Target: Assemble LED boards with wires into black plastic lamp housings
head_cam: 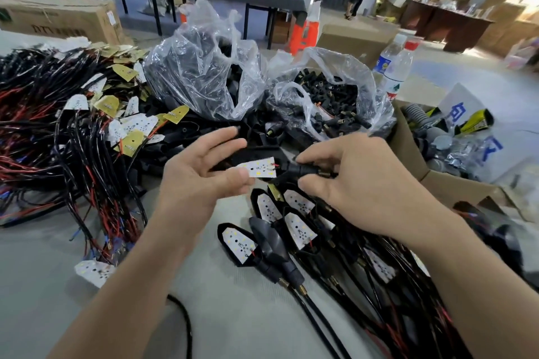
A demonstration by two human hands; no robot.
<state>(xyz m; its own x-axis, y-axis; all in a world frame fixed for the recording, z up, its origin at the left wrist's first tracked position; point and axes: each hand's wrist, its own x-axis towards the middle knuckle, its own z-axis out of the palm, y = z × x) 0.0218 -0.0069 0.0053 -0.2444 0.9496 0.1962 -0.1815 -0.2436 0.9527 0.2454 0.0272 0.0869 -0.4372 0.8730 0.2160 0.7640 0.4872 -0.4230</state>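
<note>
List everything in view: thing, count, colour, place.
LED board: one, white, between the hands
lamp housing: one, black, at the board's wired end
finished lamps: several, black with white boards, below the hands
wire bundles: many, black and red, left heap
bag of housings: one, clear, behind centre
bag of connectors: one, clear, right of it
water bottles: two, clear, behind the bags, right
cardboard box: one, brown, right edge
left hand: one, pinches the LED board
right hand: one, pinches the lamp housing's stem
</note>
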